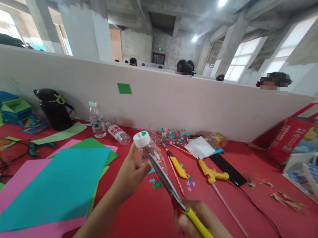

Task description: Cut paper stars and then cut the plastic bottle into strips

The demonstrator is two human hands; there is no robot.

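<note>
The left hand [132,177] grasps a clear plastic bottle [156,156] with a white, green-marked cap, tilted above the fingers. The right hand [195,221] is wrapped around yellow-handled metal scissors [167,180], tips at the bottle's side; contact cannot be determined. Left of the left hand: a flat turquoise paper sheet [54,184]. Beyond the right hand: a yellow plastic utility knife [179,167] and, farther right, a yellow plastic glue gun [212,173].
</note>
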